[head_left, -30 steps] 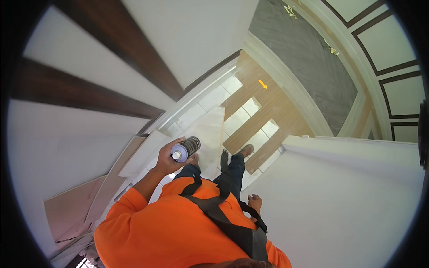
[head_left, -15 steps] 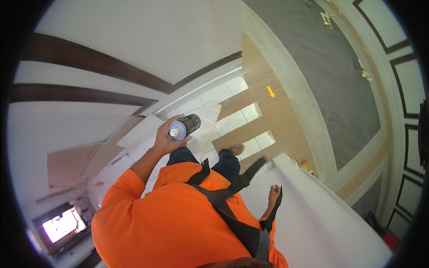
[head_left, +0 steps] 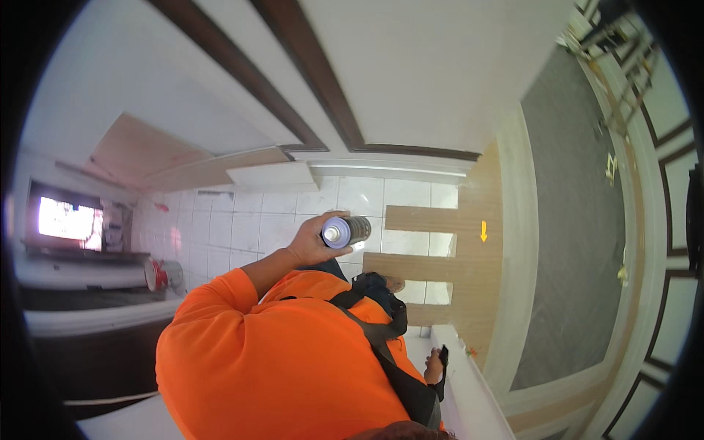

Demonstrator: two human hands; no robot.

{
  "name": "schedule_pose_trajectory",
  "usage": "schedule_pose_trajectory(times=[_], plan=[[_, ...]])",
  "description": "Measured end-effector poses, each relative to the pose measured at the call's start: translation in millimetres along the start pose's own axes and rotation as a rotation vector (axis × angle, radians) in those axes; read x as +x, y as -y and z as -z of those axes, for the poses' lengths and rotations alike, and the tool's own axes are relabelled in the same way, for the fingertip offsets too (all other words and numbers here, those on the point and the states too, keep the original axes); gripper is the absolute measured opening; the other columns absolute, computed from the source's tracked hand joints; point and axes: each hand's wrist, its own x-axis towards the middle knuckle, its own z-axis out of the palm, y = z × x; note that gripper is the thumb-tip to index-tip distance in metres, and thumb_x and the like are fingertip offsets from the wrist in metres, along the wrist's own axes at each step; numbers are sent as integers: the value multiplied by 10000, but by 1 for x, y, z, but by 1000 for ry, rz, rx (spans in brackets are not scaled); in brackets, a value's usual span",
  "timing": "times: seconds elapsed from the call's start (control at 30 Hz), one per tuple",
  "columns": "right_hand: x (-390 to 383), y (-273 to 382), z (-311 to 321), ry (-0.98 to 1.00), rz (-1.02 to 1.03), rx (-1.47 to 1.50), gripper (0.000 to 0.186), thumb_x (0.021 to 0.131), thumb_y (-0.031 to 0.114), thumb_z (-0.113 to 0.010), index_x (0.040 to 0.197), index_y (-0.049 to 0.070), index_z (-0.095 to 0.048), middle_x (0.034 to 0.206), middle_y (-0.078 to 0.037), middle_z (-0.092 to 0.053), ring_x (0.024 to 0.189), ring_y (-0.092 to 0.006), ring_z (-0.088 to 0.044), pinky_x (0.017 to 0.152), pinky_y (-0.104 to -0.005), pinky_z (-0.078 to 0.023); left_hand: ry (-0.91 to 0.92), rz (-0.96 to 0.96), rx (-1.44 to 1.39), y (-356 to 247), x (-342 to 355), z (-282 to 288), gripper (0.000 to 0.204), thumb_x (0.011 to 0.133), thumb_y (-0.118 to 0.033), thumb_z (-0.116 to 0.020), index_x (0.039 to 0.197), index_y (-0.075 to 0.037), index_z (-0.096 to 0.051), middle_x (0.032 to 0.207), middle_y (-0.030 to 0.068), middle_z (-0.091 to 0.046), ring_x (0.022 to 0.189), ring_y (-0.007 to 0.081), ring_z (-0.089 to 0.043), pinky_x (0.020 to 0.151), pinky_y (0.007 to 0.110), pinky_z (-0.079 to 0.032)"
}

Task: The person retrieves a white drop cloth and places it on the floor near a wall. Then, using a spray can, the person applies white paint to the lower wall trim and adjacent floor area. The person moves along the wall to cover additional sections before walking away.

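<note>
My left hand (head_left: 314,240) is closed round an aerosol can (head_left: 358,230). The can is tilted, its pale lavender top and white nozzle facing up toward me, its dark printed body pointing away to the right. It is held above the white tiled floor, in front of my legs. Low on the right, my right hand (head_left: 433,366) hangs beside my body with its fingers curled. A black strap (head_left: 442,359) lies against that hand; whether the fingers grip it, I cannot make out.
Wood-look planks (head_left: 480,293) with finger-like ends lie on white tiles (head_left: 282,227), near my bare foot (head_left: 394,284). An orange arrow (head_left: 483,232) marks them. A grey floor panel (head_left: 572,242) is beyond. A red-and-white bucket (head_left: 163,275) stands left; a pale ledge (head_left: 469,381) is at right.
My view and body have turned, bringing the bucket into sight at left. The can, still in my left hand, now appears farther right and a little lower. My right hand hangs lower in view.
</note>
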Motion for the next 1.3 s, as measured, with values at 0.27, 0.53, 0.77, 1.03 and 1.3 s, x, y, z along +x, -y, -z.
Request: schedule_pose_trajectory(times=[0.27, 0.53, 0.77, 1.03, 1.3], plan=[[0, 40, -34, 150, 84, -360, 521, 861, 280, -775, 1233, -55, -628, 981, -176, -740, 816, -341, -728, 616, -432, -575, -229, 70, -5, 72, -120, 49, 795, 710, -331, -936, 1381, -98, -579, 1291, 154, -683, 1149, 328, -685, 1019, 406, -539], [108, 71, -147, 362, 728, -883, 512, 831, 469, -684, 1027, 7, -782, 979, -229, -757, 953, -395, -733, 887, -414, -572, -582, 117, 24, 136, -225, 117, 756, 702, -306, -937, 1342, -91, -597, 1292, 140, -689, 1121, 336, -693, 986, 410, -551], [1, 269, -335, 500, 891, -1169, 434, 838, 362, -764, 1088, 7, -770, 1005, -205, -770, 950, -335, -750, 879, -413, -576, -979, 493, -101, 172, -312, 127, 781, 699, -189, -946, 1367, -27, -575, 1319, 160, -672, 1224, 276, -662, 1068, 401, -510], [67, 413, -529, 608, 1028, -1460, 442, 829, 349, -788, 1090, -7, -777, 1089, -226, -755, 1085, -356, -713, 992, -428, -541, -1374, 663, -126, 176, -327, 129, 766, 692, -174, -956, 1349, -22, -591, 1297, 160, -681, 1192, 248, -671, 1066, 384, -511], [-67, 398, -821, 1078, 1239, -1740, 423, 863, 278, -786, 1143, -36, -746, 991, -224, -763, 923, -294, -741, 863, -391, -572, -1684, 1024, -127, 169, -287, 108, 808, 683, -204, -969, 1368, -29, -577, 1324, 161, -668, 1222, 273, -660, 1085, 387, -498]])
